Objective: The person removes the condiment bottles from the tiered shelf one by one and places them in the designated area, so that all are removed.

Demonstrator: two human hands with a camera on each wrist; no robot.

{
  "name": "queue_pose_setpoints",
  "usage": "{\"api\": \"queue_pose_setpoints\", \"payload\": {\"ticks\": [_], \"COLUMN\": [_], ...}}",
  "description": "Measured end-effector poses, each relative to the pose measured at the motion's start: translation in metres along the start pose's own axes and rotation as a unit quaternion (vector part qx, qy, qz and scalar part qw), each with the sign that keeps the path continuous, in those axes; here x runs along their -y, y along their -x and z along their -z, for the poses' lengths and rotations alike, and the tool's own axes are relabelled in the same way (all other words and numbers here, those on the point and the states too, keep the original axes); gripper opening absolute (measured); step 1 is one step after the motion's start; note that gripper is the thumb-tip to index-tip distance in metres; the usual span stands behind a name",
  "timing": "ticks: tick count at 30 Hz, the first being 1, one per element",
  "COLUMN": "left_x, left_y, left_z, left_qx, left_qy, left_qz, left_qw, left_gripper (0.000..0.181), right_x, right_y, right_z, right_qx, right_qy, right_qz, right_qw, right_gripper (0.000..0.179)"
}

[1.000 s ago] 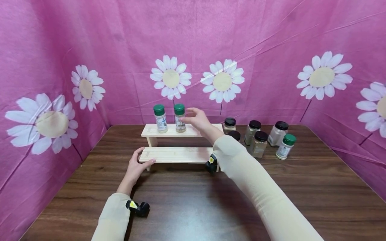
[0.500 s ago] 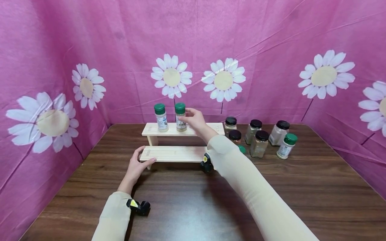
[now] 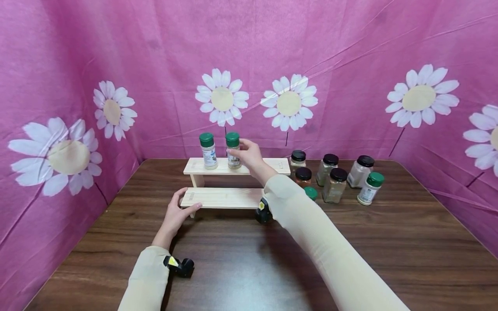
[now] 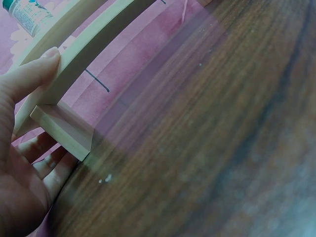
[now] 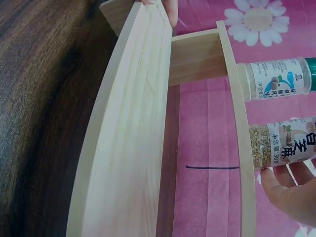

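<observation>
A two-step wooden rack (image 3: 221,198) stands on the table. My left hand (image 3: 173,214) grips the left end of its lower shelf, thumb on top; in the left wrist view the other fingers are beside the end support (image 4: 64,131). On the upper shelf stand two green-capped spice jars. My right hand (image 3: 252,159) holds the right one, a sesame seed jar (image 5: 286,143), with the thumb across its front. Left of it, apart, is the other spice jar (image 3: 210,156), white-labelled. The far side of the held jar is hidden.
Right of the rack stand several black-capped jars (image 3: 334,186) and a green-capped jar (image 3: 370,189). Another green cap (image 3: 310,192) shows behind the right sleeve. A pink flowered cloth (image 3: 249,52) hangs behind the wooden table (image 3: 225,263).
The right thumb has moved left across the sesame seed jar and the fingers have drawn in to it. The right forearm has shifted left, uncovering a green cap. My left hand keeps its hold.
</observation>
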State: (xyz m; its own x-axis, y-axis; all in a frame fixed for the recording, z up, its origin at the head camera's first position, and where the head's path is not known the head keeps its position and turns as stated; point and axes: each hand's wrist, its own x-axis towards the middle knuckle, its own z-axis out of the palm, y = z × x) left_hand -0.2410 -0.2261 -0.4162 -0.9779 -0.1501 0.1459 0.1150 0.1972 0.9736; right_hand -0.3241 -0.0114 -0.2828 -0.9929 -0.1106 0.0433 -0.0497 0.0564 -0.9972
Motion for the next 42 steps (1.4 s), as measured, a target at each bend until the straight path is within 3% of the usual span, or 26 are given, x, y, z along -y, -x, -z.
{"api": "queue_pose_setpoints", "payload": {"ticks": [12,26,42], "left_x": [-0.001,0.0,-0.003], "left_y": [-0.001,0.0,0.002], "left_z": [-0.001,0.0,-0.001], "left_qx": [0.002,0.001,0.003], "left_qy": [0.006,0.01,0.008], "left_qz": [0.003,0.001,0.006], "left_qw": [1.0,1.0,0.9999], "left_gripper": [0.069,0.068,0.069], "right_x": [0.005,0.012,0.023], "right_y": [0.004,0.015,0.037], "right_z": [0.002,0.011,0.038], "right_qx": [-0.009,0.011,0.037], "right_qy": [0.012,-0.049,-0.015], "right_qz": [0.004,0.027,0.04], "right_qw": [0.9999,0.9984,0.9984], "right_gripper": [0.041,0.043,0.045]}}
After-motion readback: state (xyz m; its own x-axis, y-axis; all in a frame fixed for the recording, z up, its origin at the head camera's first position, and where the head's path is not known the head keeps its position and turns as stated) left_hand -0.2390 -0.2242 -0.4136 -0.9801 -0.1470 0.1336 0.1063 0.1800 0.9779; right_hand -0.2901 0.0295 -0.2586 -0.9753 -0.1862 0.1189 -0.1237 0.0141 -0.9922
